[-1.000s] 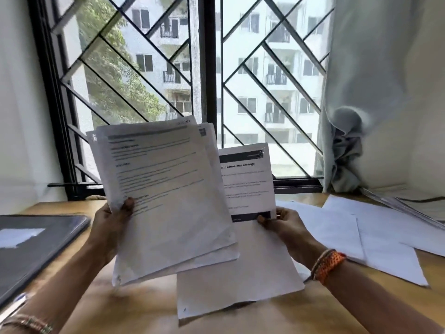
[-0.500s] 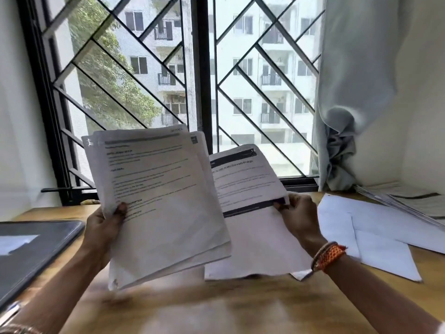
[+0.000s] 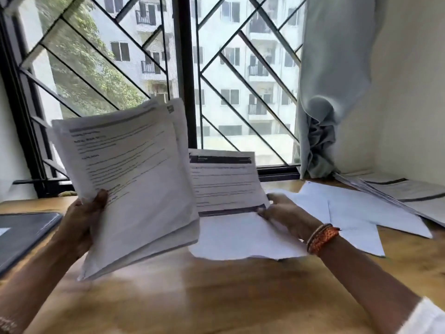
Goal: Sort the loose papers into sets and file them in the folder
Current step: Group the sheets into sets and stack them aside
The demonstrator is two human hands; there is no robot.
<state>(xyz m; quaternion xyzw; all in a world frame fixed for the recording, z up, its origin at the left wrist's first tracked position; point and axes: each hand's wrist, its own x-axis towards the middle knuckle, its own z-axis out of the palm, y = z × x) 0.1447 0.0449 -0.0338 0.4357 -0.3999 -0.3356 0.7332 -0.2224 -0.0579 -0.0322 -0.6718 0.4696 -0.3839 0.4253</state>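
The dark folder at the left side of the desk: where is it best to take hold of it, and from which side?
Grip the folder at its right long edge, coming from the right. It lies flat and closed on the desk, that edge is bare, and its left part runs out of view.

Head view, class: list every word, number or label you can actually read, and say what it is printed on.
No text is legible.
White printed stack in the left hand: lines blurred.
Dark-banded white sheet in the right hand: headings blurred.
Fanned banded papers beside the curtain: too small.
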